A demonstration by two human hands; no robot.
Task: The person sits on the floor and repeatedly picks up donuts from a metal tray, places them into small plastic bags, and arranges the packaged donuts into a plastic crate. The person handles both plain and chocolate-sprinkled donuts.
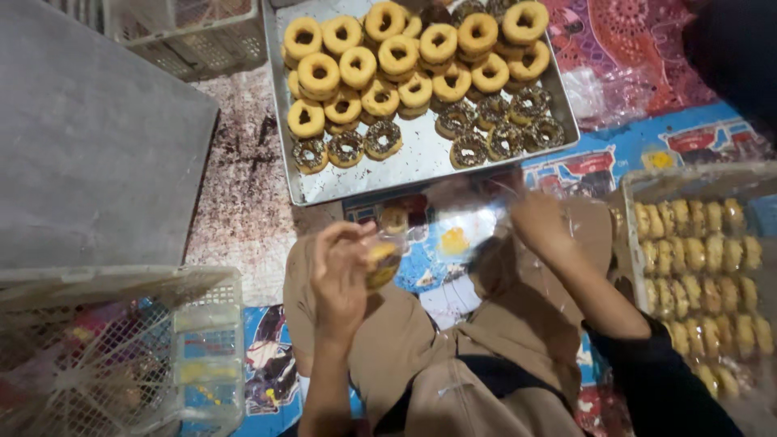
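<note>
My left hand [340,275] is closed around a doughnut [380,263] wrapped in clear plastic, held over my lap. My right hand [538,222] grips a clear plastic bag [465,218] that stretches leftward between the two hands. Just beyond them lies a metal tray [421,158] with many doughnuts, plain yellow ones [396,57] stacked at the back and chocolate-sprinkled ones [502,137] along the front. One loose doughnut [394,218] sits on the mat right below the tray's front edge.
A crate [708,182] on the right holds rows of wrapped yellow doughnuts. A white wire basket [121,348] stands at lower left, a grey slab [89,137] at left, another basket [190,32] at top left. A colourful mat [639,154] covers the floor.
</note>
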